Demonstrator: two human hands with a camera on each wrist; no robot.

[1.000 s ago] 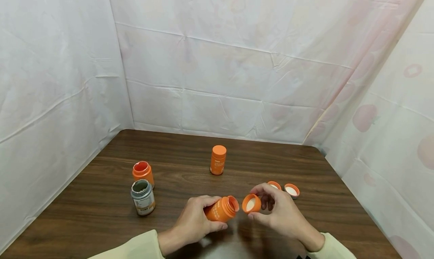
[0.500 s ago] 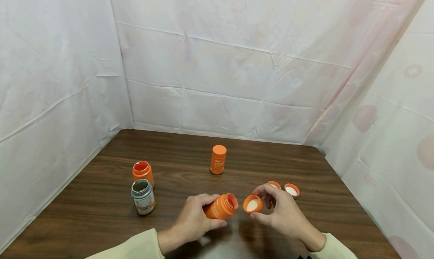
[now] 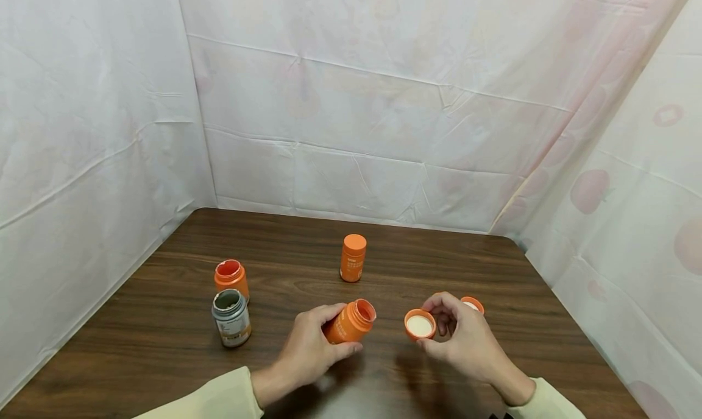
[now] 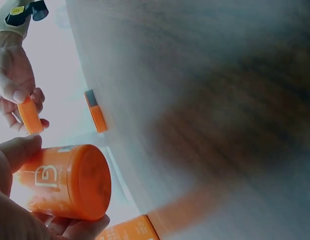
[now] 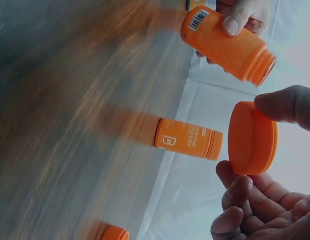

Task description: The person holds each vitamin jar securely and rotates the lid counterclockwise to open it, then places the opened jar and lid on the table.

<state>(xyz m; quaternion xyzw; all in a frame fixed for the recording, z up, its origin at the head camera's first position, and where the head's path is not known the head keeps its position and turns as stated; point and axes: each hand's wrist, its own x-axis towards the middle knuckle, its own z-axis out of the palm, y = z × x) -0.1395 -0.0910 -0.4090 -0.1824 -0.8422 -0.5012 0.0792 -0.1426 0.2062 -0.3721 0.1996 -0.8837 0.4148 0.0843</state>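
Observation:
My left hand (image 3: 309,346) grips an orange bottle (image 3: 350,323) with its mouth uncovered, tilted up toward the right above the table. In the left wrist view the base of this bottle (image 4: 90,182) faces the camera, with the thumb and fingers round its side. My right hand (image 3: 466,340) pinches an orange screw cap (image 3: 420,325) by its edge, its pale inner face turned up. Seen from the right wrist, the cap (image 5: 250,139) sits between thumb and fingertips, apart from the bottle's threaded neck (image 5: 262,67).
A capped orange bottle (image 3: 353,259) stands farther back on the wooden table (image 3: 285,236). At the left stand an uncapped orange bottle (image 3: 231,279) and an uncapped grey bottle (image 3: 233,323). Beyond my right hand a cap (image 3: 473,303) lies inner side up; another is mostly hidden.
My hands have drawn apart: the bottle has moved slightly left and up, the cap to the right. The cap's inner face has turned further upward, and my right hand now covers most of one loose cap.

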